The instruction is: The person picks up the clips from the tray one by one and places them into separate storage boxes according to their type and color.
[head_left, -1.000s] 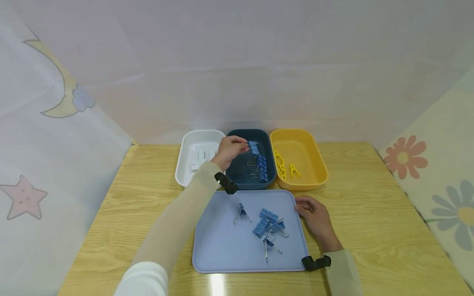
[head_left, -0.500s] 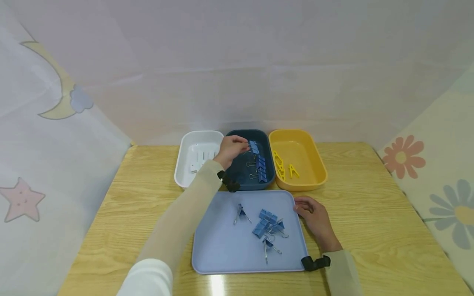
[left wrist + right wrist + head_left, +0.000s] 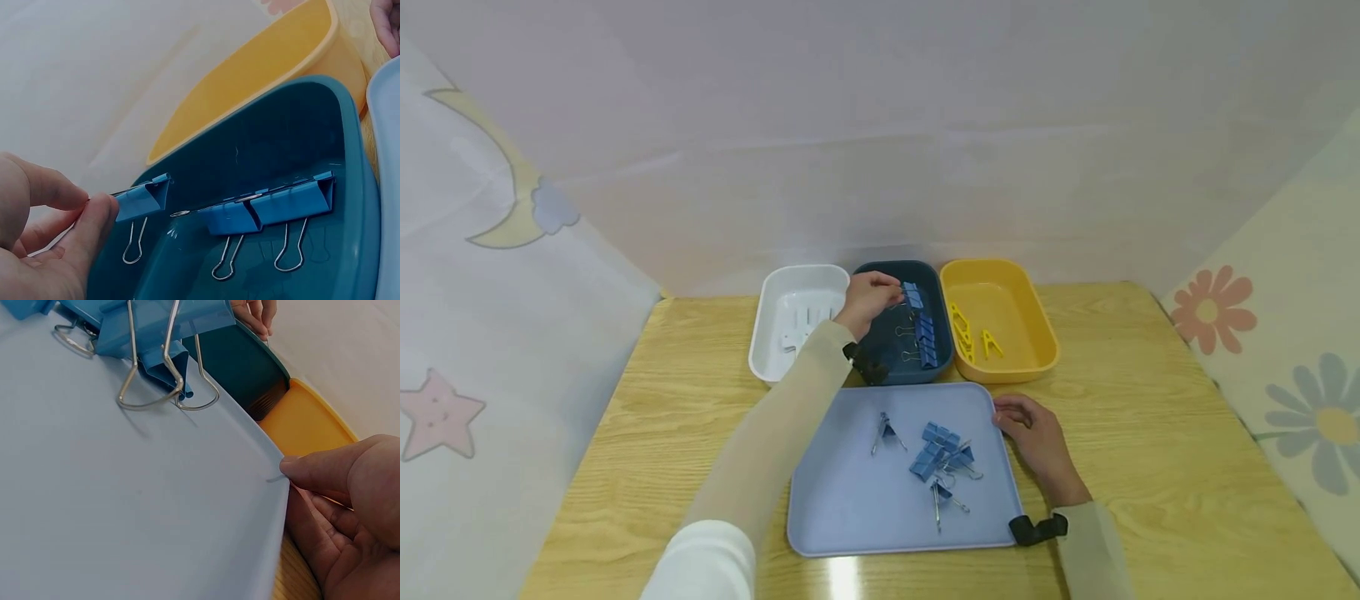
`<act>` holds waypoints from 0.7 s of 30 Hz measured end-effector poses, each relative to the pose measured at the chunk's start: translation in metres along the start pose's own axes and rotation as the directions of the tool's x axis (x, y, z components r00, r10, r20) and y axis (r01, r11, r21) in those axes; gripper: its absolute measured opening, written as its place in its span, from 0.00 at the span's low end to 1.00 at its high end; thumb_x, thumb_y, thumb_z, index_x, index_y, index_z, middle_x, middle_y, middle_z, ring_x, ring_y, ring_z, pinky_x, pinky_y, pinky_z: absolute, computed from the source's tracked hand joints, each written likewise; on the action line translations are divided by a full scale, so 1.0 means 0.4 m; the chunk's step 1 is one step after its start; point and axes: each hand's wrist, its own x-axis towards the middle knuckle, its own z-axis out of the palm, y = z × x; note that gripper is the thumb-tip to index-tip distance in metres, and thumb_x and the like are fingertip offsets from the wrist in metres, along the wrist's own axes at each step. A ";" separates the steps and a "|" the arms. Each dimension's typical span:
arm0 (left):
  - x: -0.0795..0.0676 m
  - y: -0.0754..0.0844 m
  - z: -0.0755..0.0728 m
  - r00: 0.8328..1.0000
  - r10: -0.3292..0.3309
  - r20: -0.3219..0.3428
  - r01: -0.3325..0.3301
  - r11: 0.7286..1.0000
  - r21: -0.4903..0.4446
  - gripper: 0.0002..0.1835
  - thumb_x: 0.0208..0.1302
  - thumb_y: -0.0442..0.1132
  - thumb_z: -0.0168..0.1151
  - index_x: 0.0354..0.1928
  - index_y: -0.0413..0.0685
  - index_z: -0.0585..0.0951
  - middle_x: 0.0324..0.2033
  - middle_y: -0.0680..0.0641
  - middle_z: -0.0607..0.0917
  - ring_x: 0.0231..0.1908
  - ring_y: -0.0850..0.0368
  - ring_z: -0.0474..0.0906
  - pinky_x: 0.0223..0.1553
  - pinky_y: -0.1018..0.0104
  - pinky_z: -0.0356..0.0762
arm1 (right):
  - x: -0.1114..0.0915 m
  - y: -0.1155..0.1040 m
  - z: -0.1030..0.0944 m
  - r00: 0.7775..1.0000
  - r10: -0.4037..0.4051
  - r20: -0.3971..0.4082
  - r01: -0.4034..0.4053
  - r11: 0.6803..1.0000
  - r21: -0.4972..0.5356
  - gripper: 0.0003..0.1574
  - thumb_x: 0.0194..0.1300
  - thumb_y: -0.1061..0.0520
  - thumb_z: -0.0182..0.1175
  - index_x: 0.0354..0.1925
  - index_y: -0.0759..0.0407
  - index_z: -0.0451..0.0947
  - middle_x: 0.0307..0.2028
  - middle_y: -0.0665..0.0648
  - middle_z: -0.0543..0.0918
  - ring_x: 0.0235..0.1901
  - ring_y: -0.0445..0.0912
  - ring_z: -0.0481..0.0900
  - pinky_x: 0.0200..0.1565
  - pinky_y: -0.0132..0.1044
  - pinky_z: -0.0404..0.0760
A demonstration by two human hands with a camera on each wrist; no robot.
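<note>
Over the dark teal bin [image 3: 891, 371], my left hand [image 3: 868, 302] pinches a blue binder clip [image 3: 142, 200] by its wire handle between thumb and fingertips. Two more blue binder clips [image 3: 292, 206] stand in a row inside that bin, their wire handles pointing outward. My right hand [image 3: 1037, 442] pinches the far right rim of the light blue tray [image 3: 842, 508], thumb on top and fingers beneath. On the tray lies a cluster of blue binder clips [image 3: 936, 450], with another clip [image 3: 887, 429] apart from them to the left.
Left of the teal bin stands a white bin [image 3: 760, 346] with small white pieces inside, partly behind my left arm. To its right, a yellow bin [image 3: 1037, 333] holds several yellow clips [image 3: 990, 343]. A patterned cloth [image 3: 880, 167] rises behind the wooden table [image 3: 647, 417].
The head view has shifted slightly. Both hands keep their places, the left on the binder clip in the teal bin and the right at the tray rim.
</note>
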 end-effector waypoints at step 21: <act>0.022 -0.011 0.008 1.000 -0.015 -0.002 0.015 0.999 -0.028 0.14 0.68 0.34 0.57 0.53 0.35 0.78 0.50 0.39 0.80 0.50 0.49 0.82 0.60 0.58 0.77 | -0.006 -0.009 0.011 1.000 -0.014 -0.006 0.015 0.997 0.077 0.18 0.66 0.58 0.62 0.53 0.61 0.78 0.49 0.64 0.84 0.39 0.32 0.80 0.42 0.22 0.80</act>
